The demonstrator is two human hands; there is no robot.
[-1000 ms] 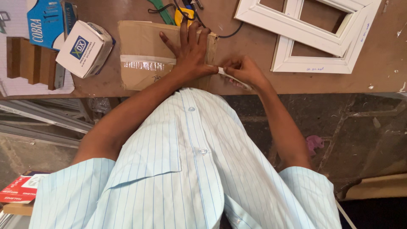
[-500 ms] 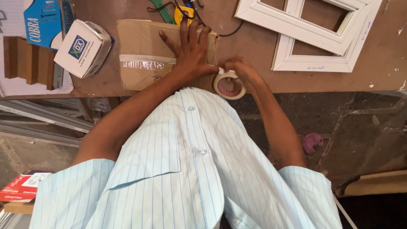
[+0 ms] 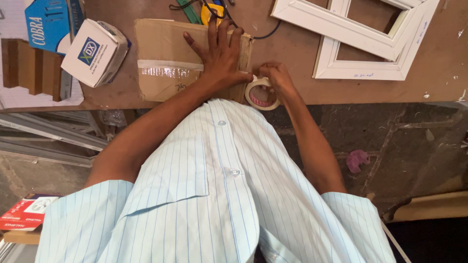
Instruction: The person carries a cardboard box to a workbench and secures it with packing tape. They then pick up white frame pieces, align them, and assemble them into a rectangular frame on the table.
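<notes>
My right hand [image 3: 276, 78] has its fingers closed on the tape roll [image 3: 262, 92] at the worktop [image 3: 297, 92] edge, at three o'clock from the cardboard package [image 3: 168, 58]. My left hand [image 3: 219, 56] lies flat, fingers spread, pinning the package. If that palm slips, I judge the tape could wrinkle or run crooked. White frames [image 3: 360, 36] sit at two o'clock.

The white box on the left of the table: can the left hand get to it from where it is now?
Probably yes. The left hand lies flat on the cardboard, and the white box stands just beyond its left edge, with nothing between them.
</notes>
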